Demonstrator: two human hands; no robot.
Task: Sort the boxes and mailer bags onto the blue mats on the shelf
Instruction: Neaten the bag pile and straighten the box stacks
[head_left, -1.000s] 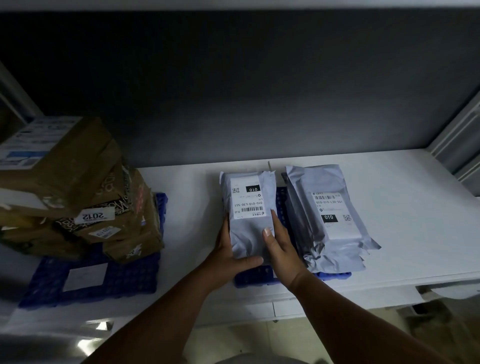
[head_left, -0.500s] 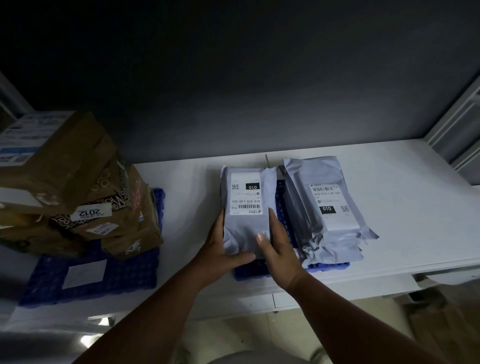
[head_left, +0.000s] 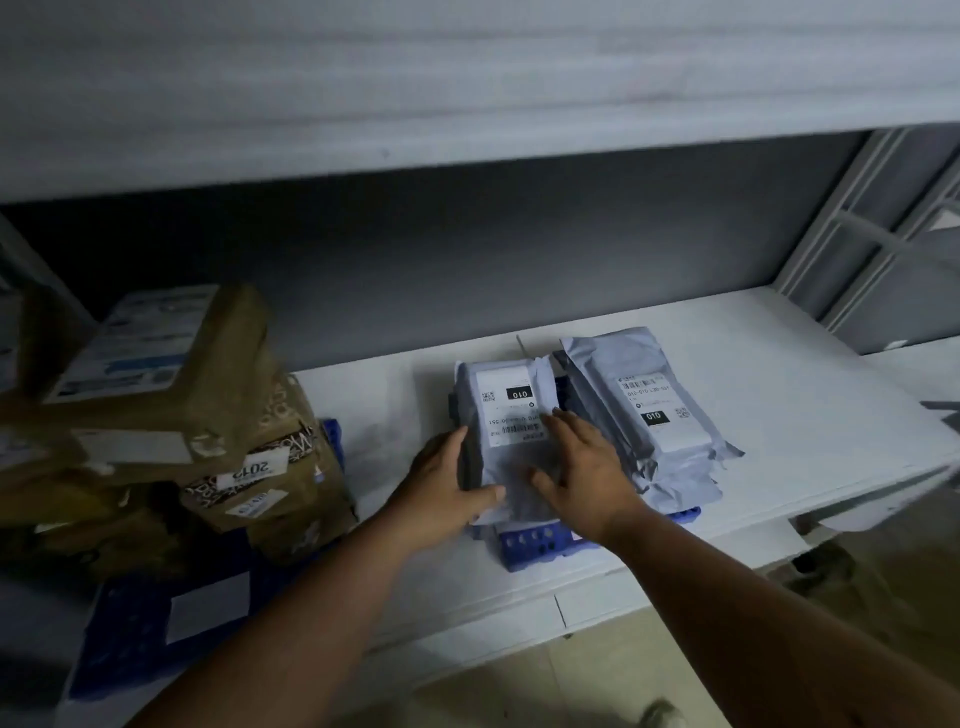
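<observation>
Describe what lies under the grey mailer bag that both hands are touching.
Under the left mailer bag a dark edge of another parcel shows on its left side, and the blue mat sticks out at the front. The left hand and right hand cover the rest.

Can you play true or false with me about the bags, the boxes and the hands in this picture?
1. Both hands touch the same grey mailer bag. True.
2. The brown boxes are stacked to the right of the bags. False: they are on the left.
3. The left hand holds that bag's left edge. True.
4. The right hand is lifting a box. False: it rests on the bag.
5. The other mailer bag lies on a red mat. False: the mat is blue.
</observation>
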